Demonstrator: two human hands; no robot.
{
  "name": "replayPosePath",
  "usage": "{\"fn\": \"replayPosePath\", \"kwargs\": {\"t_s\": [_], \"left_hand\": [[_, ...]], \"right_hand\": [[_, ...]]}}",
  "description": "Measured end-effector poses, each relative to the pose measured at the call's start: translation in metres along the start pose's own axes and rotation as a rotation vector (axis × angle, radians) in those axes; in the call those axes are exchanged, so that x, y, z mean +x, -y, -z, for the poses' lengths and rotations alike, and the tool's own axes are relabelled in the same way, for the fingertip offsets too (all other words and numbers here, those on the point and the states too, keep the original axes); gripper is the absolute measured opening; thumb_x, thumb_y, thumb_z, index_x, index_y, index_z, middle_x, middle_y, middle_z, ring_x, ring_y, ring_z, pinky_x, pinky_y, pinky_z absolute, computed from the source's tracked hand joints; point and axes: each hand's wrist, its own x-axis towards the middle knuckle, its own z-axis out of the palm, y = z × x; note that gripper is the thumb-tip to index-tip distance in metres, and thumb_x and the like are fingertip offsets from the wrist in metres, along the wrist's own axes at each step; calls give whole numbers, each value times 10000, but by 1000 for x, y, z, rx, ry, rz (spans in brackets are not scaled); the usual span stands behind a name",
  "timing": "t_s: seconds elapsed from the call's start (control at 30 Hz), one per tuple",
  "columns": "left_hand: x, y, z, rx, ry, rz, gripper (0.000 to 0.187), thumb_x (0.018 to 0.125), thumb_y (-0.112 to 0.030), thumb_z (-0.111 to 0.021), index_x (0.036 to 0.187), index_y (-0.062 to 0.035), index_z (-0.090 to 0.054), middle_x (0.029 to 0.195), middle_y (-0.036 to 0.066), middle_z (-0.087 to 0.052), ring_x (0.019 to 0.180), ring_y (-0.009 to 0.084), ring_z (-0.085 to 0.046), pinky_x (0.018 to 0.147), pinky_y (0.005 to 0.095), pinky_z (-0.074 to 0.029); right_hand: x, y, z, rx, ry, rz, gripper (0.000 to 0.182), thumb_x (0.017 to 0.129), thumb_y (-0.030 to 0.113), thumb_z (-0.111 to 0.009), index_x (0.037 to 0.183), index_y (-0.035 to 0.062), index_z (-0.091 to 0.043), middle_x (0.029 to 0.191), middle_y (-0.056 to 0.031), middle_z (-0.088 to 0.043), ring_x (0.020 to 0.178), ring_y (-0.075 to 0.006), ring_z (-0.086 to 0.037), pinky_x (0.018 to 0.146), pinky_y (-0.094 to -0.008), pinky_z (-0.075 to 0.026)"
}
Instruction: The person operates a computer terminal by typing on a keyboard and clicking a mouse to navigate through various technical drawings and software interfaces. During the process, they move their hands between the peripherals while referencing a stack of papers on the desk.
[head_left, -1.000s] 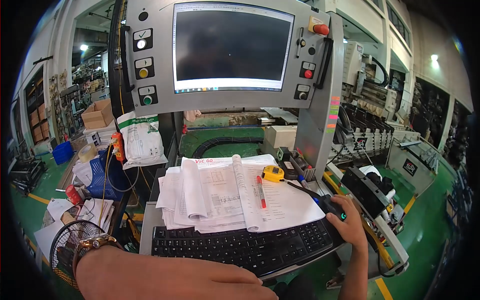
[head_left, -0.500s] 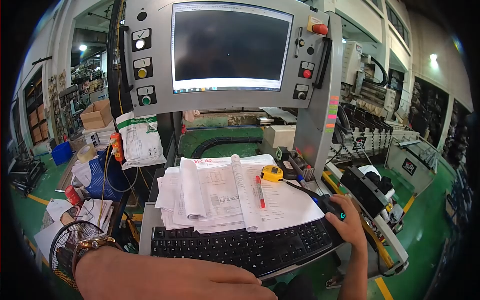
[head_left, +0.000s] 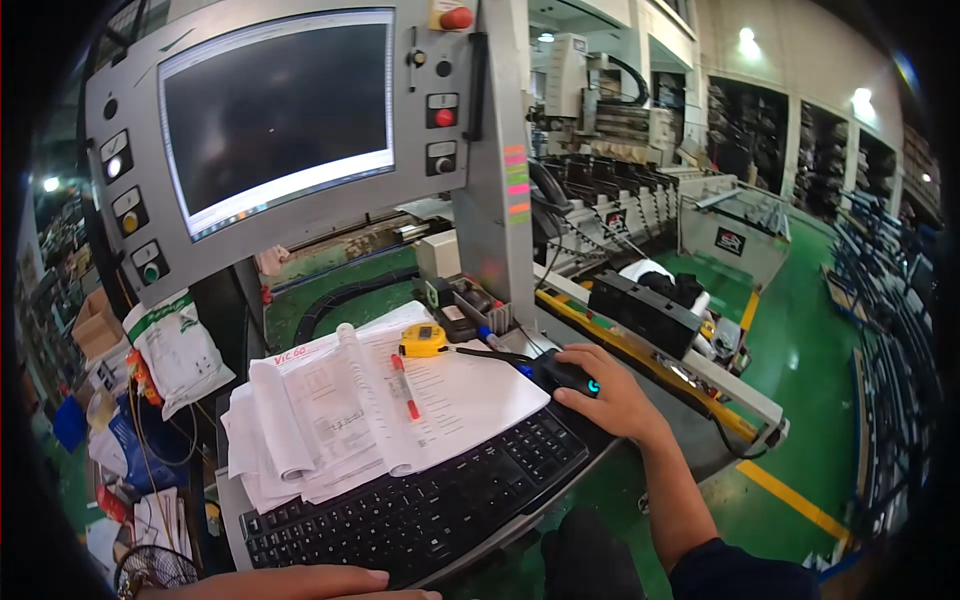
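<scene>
My right hand (head_left: 612, 402) rests over a black computer mouse (head_left: 566, 374) that has a glowing blue-green mark, with its fingers curved round it. At the bottom edge my left hand (head_left: 300, 582) lies with fingers stretched out, by the front edge of the black keyboard (head_left: 430, 510); part of it is cut off. Printed sheets (head_left: 480, 395) cover the back of the keyboard, some with curled edges. On them lie a red-and-white marker (head_left: 406, 388) and a yellow tape measure (head_left: 423, 340). The screen (head_left: 280, 115) above shows a mostly dark window.
A grey control panel (head_left: 420, 185) with buttons and a red knob (head_left: 456, 18) surrounds the screen. A white-and-green bag (head_left: 180, 350) hangs at left. Beyond the mouse stand a small grey holder (head_left: 480, 305) and a black box (head_left: 645, 312). Metal stock (head_left: 890, 350) fills the far right.
The view has turned right and tilted, so the panel, papers and keyboard appear farther left. My left hand shows lower in the frame. My right hand stays on the mouse.
</scene>
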Motion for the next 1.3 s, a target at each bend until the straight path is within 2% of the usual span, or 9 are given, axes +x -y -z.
{"fn": "replayPosePath", "kwargs": {"t_s": [0.07,0.23,0.6,0.67,0.73,0.77,0.87,1.13,1.3], "left_hand": [[-1,2,-4,33,14,-12,535,943,-191,-732,1456,-40,-758,1326,198,-795,1138,355,-801,1032,470,-609],[18,-17,13,92,112,82,501,942,-205,-759,1422,-62,-776,1346,194,-798,1156,347,-802,1055,470,-605],[25,-19,12,116,114,62,437,941,-209,-782,1362,-99,-810,1344,185,-805,1169,341,-797,1056,485,-607],[-21,11,-34,146,8,-41,440,938,-208,-784,1362,-94,-813,1334,188,-809,1160,337,-801,1043,481,-615],[-19,8,-28,172,1,-75,439,938,-204,-781,1359,-86,-817,1324,190,-813,1150,334,-805,1027,476,-623],[-15,1,-6,174,43,-66,436,940,-200,-777,1357,-81,-820,1320,191,-816,1144,333,-806,1018,473,-628],[-9,-1,3,211,-9,-112,400,964,-184,-761,1336,-59,-837,1320,187,-822,1129,330,-811,997,460,-639],[-15,-9,1,188,-64,-83,393,1016,-171,-725,1376,-50,-827,1324,173,-827,1159,322,-797,1020,453,-636],[-18,1,-9,185,-166,-149,401,1043,-172,-707,1402,-28,-813,1311,171,-831,1147,314,-799,1007,442,-637]], "right_hand": [[0,0,1,6,0,11,595,1042,435,-802,1510,87,-685,1583,-163,-625,1422,-383,-653,1163,-462,-540],[-1,4,3,29,27,-52,630,1051,471,-783,1544,99,-658,1619,-135,-586,1366,-361,-688,1053,-443,-627],[-3,0,2,-13,-8,-19,616,1046,462,-791,1525,95,-666,1595,-154,-602,1373,-372,-684,1092,-444,-600],[-1,0,0,-17,-22,25,605,1037,443,-804,1516,96,-674,1572,-156,-621,1373,-377,-683,1088,-447,-596],[-1,-3,0,4,-41,72,594,1026,420,-819,1507,99,-683,1549,-154,-640,1373,-382,-683,1085,-451,-593],[-1,-1,0,17,-29,41,589,1020,408,-827,1502,98,-687,1550,-151,-645,1373,-383,-684,1088,-453,-590],[-1,1,1,10,-19,23,574,1003,355,-826,1497,95,-691,1583,-154,-643,1388,-395,-679,1109,-460,-579],[-2,11,6,11,-32,-9,587,912,243,-819,1461,67,-708,1571,-167,-661,1422,-425,-669,1174,-470,-542],[-1,14,6,25,-20,-39,566,923,236,-821,1445,45,-720,1590,-168,-653,1433,-413,-672,1192,-464,-530]]}}
